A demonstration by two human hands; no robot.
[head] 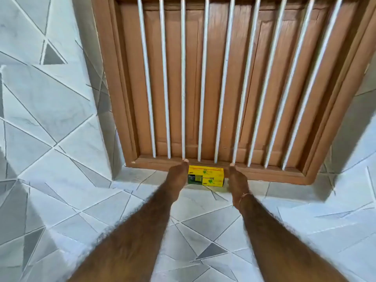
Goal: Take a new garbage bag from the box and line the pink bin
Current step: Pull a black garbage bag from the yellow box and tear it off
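We reach both arms forward, and the yellow garbage-bag box (206, 176) lies between our hands on a tiled ledge (142, 176), just in front of a wooden window frame (264, 173) with white bars (183, 78). Our left hand (178, 175) is at the box's left end, our right hand (237, 178) at its right end, fingers stretched toward the frame. We cannot tell whether either hand touches the box or grips it. A thin thread bracelet (243, 197) circles the right wrist. Grey patterned tiles (50, 108) cover the wall beside our left arm.
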